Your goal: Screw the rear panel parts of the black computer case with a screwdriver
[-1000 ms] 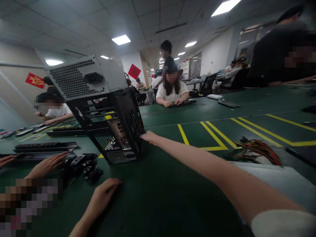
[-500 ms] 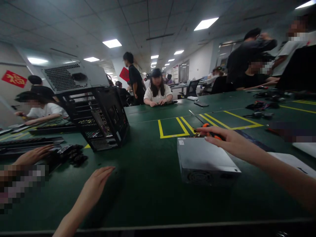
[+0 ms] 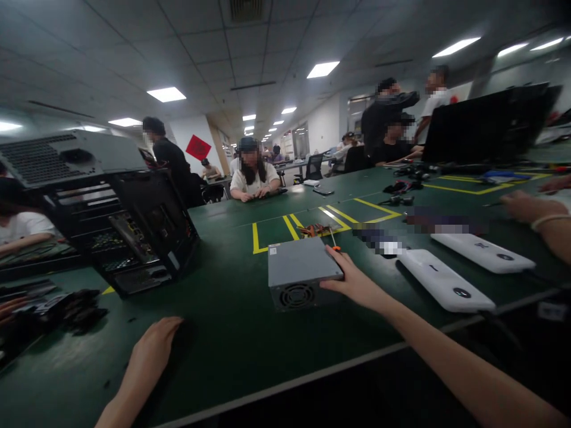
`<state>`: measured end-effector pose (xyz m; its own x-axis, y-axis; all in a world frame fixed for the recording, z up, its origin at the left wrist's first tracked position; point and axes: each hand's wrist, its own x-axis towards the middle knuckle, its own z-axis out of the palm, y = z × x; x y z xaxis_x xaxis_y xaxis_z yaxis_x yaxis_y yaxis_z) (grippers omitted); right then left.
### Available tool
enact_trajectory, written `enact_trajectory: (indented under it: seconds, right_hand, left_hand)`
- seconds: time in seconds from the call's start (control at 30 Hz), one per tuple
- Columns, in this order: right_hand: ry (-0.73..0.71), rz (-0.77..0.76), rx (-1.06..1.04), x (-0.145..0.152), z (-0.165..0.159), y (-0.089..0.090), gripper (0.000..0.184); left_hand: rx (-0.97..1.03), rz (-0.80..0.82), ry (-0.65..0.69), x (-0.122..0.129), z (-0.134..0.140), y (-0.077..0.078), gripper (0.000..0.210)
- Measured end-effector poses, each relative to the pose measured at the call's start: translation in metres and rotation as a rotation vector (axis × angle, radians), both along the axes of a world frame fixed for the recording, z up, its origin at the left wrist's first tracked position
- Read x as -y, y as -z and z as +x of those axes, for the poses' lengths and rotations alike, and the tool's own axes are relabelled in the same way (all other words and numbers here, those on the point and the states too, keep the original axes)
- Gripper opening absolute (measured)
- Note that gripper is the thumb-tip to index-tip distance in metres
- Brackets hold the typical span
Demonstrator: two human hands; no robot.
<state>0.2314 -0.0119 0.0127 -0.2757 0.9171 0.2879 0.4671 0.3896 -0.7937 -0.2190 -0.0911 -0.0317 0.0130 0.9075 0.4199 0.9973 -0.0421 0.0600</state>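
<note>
My right hand [image 3: 357,282] grips the right side of a grey power supply unit [image 3: 303,261], thumb at its front face and fingers behind the edge. The unit sits on the green table with its fan grille towards me. Just behind it, beside my fingers, a screwdriver [image 3: 336,247] shows an orange handle part and a thin blade; the rest is hidden. Brown and orange cables [image 3: 314,230] lie behind the unit. My left hand [image 3: 154,342] rests on the table, holding nothing, fingers loosely extended.
A black computer case [image 3: 147,226] stands at the left, with another power supply unit [image 3: 80,156] on top. Two white power banks [image 3: 446,282] lie at the right. Black cables [image 3: 82,312] lie at the far left. A co-worker's hand [image 3: 529,208] is at the right, and a person [image 3: 254,172] sits opposite.
My right hand has let go of the screwdriver and taken hold of the power supply unit's right side. The camera has turned to the right. My left hand stays by the table.
</note>
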Motion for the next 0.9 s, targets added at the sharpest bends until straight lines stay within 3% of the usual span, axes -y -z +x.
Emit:
enact_trajectory:
  seconds: [0.23,0.33,0.47,0.63,0.77,0.9]
  right_hand:
    - [-0.12,-0.009,-0.045,-0.071,-0.044,-0.005,0.096]
    - [-0.128,-0.038,-0.098,-0.085,-0.054,-0.003,0.083]
    - [-0.027,-0.073,-0.199,-0.082,-0.056,0.006,0.057]
    - [0.022,-0.126,-0.283,-0.068,-0.055,0.011,0.044]
    - [0.036,-0.155,-0.316,-0.065,-0.055,0.006,0.039]
    - [0.056,-0.18,-0.321,-0.065,-0.058,0.0,0.036]
  left_hand:
    - [0.074,-0.049,0.117,-0.005,0.033,-0.003,0.027]
    - [0.094,-0.082,0.222,-0.013,0.07,-0.01,0.025]
    - [0.082,-0.184,0.429,-0.031,0.132,-0.026,0.026]
    - [-0.07,-0.245,0.635,-0.061,0.192,-0.037,0.029]
    - [-0.223,-0.191,0.698,-0.082,0.214,-0.035,0.032]
    - [-0.203,-0.113,0.759,-0.086,0.208,-0.038,0.038]
